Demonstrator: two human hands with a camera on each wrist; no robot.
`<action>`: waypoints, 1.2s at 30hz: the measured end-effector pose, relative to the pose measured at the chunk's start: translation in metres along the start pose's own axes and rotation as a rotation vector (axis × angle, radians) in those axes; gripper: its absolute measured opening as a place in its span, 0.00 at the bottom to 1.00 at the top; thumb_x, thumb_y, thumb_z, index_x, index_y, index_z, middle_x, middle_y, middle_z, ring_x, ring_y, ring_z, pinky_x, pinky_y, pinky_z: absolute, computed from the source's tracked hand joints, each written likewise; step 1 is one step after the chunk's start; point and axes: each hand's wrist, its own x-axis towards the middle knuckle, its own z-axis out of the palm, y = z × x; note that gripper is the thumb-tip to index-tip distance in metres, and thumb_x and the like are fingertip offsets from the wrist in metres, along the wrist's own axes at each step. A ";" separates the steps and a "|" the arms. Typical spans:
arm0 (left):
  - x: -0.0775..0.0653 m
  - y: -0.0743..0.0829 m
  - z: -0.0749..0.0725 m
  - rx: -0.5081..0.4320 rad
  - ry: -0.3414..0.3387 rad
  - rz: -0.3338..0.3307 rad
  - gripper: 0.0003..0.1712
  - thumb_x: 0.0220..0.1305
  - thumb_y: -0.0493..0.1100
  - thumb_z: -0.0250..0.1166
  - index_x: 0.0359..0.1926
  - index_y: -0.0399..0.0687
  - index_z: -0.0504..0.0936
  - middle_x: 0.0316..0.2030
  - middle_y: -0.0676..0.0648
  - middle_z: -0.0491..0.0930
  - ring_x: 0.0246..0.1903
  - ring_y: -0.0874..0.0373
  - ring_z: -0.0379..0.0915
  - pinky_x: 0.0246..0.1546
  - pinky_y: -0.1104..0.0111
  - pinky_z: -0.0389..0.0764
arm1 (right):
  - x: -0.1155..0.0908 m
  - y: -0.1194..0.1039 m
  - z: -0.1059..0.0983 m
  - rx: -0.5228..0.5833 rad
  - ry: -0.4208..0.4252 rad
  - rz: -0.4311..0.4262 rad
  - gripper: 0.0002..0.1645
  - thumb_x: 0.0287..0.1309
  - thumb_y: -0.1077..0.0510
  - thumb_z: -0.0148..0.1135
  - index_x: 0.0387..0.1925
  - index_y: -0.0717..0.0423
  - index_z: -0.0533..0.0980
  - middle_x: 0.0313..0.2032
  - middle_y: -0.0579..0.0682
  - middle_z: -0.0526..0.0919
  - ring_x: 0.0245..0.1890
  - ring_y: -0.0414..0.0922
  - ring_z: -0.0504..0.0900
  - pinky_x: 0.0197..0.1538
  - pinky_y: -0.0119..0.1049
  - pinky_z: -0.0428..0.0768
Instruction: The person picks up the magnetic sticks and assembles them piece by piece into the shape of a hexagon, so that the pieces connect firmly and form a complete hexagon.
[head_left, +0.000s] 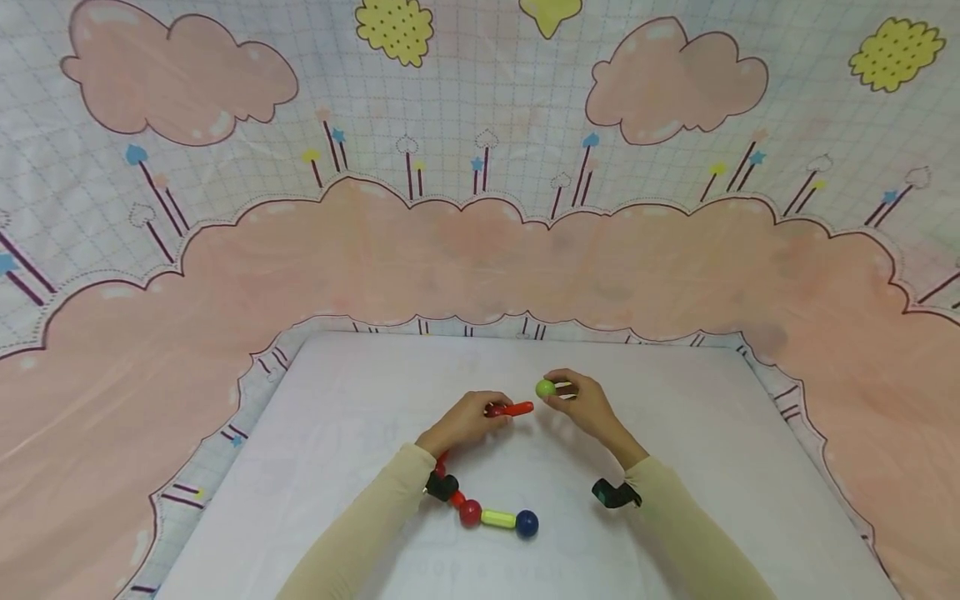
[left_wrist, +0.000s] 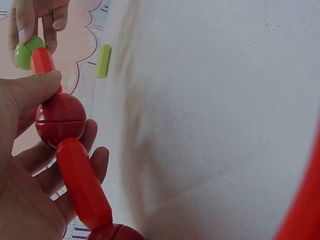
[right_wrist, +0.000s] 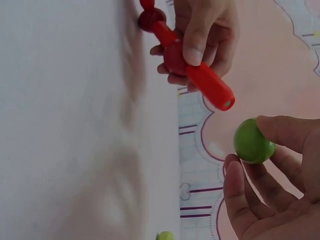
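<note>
My left hand (head_left: 467, 418) grips a chain of red rods and dark red balls. Thumb and fingers hold it at a dark red ball (left_wrist: 61, 120), and a red rod (right_wrist: 212, 87) sticks out toward the right. Between thumb and fingertips my right hand (head_left: 588, 406) pinches a green ball (right_wrist: 254, 141). A small gap parts that ball from the red rod's free end in the right wrist view. Beneath the left wrist, more of the chain runs to a red ball (head_left: 470, 512), a yellow-green rod (head_left: 498, 518) and a dark blue ball (head_left: 527, 523); the sleeve partly hides it.
Both hands are over a white table (head_left: 337, 367). A patterned cloth (head_left: 465, 258) with pink clouds surrounds its far and side edges. The left wrist view shows a yellow-green rod (left_wrist: 103, 61) by the cloth. Black straps (head_left: 617, 494) show at both wrists.
</note>
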 end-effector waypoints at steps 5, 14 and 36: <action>0.001 -0.001 0.000 -0.015 -0.004 -0.014 0.13 0.65 0.45 0.66 0.51 0.58 0.82 0.37 0.53 0.80 0.29 0.60 0.73 0.30 0.70 0.76 | -0.008 -0.003 -0.001 0.008 -0.004 0.008 0.23 0.58 0.59 0.69 0.56 0.53 0.77 0.56 0.55 0.80 0.52 0.54 0.82 0.51 0.44 0.83; 0.001 -0.001 -0.001 -0.015 -0.011 -0.021 0.14 0.65 0.45 0.66 0.51 0.58 0.82 0.37 0.53 0.80 0.30 0.59 0.73 0.31 0.69 0.75 | -0.018 0.000 0.003 -0.009 -0.005 -0.038 0.23 0.57 0.61 0.69 0.56 0.52 0.77 0.55 0.53 0.80 0.52 0.51 0.80 0.53 0.45 0.81; 0.008 0.002 0.001 0.015 -0.029 0.093 0.14 0.65 0.43 0.65 0.52 0.52 0.80 0.38 0.52 0.83 0.34 0.63 0.75 0.37 0.71 0.76 | -0.018 0.005 0.018 0.051 -0.013 -0.077 0.21 0.56 0.62 0.70 0.53 0.54 0.79 0.52 0.53 0.82 0.49 0.49 0.80 0.49 0.42 0.82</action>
